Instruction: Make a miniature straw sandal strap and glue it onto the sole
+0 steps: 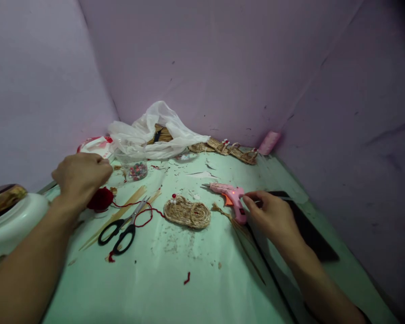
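Note:
My left hand is closed in a fist above a ball of red yarn; its inner side is turned away, so anything in it is hidden. My right hand pinches at the rear of a pink glue gun, where a pale glue stick shows past the fingers. The gun lies on its side with a small light glowing. In the middle lies a woven straw slipper sole with a red-and-white bead trim at its left end. Red yarn runs from the ball to the sole, beside black-handled scissors.
A clear cup of beads stands near a white plastic bag. Finished straw slippers lie along the back wall, left of a pink object. A white container is at left, a dark flat panel at right.

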`<state>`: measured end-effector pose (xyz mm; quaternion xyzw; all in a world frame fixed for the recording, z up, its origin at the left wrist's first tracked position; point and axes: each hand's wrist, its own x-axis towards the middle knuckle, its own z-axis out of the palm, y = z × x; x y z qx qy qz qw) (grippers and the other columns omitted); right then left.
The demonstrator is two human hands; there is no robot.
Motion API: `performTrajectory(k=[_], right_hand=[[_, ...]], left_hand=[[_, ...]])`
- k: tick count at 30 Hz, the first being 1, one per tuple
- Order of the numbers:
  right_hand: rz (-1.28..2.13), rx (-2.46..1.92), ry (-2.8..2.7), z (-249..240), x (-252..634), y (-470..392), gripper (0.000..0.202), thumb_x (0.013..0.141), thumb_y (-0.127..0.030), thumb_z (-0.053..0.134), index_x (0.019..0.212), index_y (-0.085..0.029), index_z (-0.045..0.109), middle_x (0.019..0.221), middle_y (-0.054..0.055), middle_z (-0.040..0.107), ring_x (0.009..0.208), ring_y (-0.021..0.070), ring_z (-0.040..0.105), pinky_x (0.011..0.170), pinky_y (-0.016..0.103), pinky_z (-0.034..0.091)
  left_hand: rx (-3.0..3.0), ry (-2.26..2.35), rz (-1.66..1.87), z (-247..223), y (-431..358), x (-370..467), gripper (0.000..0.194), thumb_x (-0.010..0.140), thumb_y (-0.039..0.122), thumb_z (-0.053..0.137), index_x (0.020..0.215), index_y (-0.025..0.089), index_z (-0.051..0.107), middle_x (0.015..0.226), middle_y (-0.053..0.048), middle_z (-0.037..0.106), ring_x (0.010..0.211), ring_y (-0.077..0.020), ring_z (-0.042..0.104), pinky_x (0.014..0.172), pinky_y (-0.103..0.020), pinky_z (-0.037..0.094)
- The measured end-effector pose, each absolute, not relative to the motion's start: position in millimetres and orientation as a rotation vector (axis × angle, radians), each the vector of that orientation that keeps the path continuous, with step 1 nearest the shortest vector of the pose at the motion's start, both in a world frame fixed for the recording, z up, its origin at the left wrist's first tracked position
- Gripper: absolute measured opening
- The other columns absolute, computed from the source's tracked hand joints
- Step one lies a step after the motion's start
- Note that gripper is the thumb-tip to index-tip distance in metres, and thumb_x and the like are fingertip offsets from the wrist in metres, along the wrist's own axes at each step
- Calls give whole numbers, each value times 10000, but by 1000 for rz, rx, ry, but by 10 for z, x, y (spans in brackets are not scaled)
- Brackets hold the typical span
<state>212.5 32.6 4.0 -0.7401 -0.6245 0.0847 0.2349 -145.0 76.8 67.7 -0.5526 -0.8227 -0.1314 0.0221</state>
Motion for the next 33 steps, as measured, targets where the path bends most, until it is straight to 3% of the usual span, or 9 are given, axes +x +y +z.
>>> performTrajectory(k=[5,9,12,14,17,20,24,28,33], right_hand=[[328,-2196,-1845,-12,2038,395,387,796,-447,401,770,-177,678,710,97,690,672,234,615,511,269,337],[360,-2266,-1862,-24,1976,433,414,782,-490,398,730,-174,661,653,101,674,628,222,604,459,251,292],[327,-2285,-1864,-16,1960,453,335,719,-466,490,714,-173,650,679,104,673,608,213,593,447,247,276],[395,-2257,-1831,-5,1951,469,255,686,-401,531,682,-171,643,629,89,657,576,201,581,439,245,271],[676,-2156,-1571,-11,1936,498,166,635,-306,569,682,-156,621,517,43,599,517,179,556,427,234,298],[840,-2074,-1344,-46,1919,503,248,614,-272,577,815,-127,576,513,1,557,468,155,534,421,232,359],[1057,-1780,-1204,-4,1903,417,236,629,-292,593,806,-151,531,541,-37,502,436,114,477,445,247,420],[1043,-1528,-1156,175,1930,233,237,609,-333,659,664,-173,493,531,-54,434,440,88,403,426,229,399],[1068,-1335,-1147,182,2017,-48,309,705,-383,609,930,-176,558,804,41,584,594,123,502,479,222,415]], left_hand=[[-1997,-2338,-636,492,623,-1003,331,723,402,410,504,161,466,479,31,325,499,-108,355,489,-223,243],[-2166,-2324,-934,271,576,-771,334,677,354,471,411,175,377,429,43,265,438,-95,327,436,-223,238],[-2382,-2250,-967,122,615,-742,201,688,271,438,679,163,607,535,19,492,519,-129,462,499,-227,341],[-2549,-2197,-984,71,639,-743,398,653,182,416,1006,138,597,824,-40,617,689,-158,555,618,-242,415],[-2877,-2170,-826,89,619,-715,612,579,145,453,1189,123,496,1207,-103,515,990,-203,538,808,-268,424],[-3086,-2218,-599,142,552,-633,733,581,240,543,1288,127,382,1321,-117,422,1140,-238,448,926,-311,366],[-2930,-2326,-611,88,506,-482,801,607,452,570,1300,106,364,1309,-156,431,1152,-288,431,956,-385,330],[-2787,-2322,-606,1,520,-376,644,617,422,564,1197,149,502,1198,-148,529,1077,-311,478,904,-415,356],[-2738,-2399,-720,29,443,-397,517,605,388,582,1069,160,573,1089,-124,553,944,-267,535,827,-371,397]])
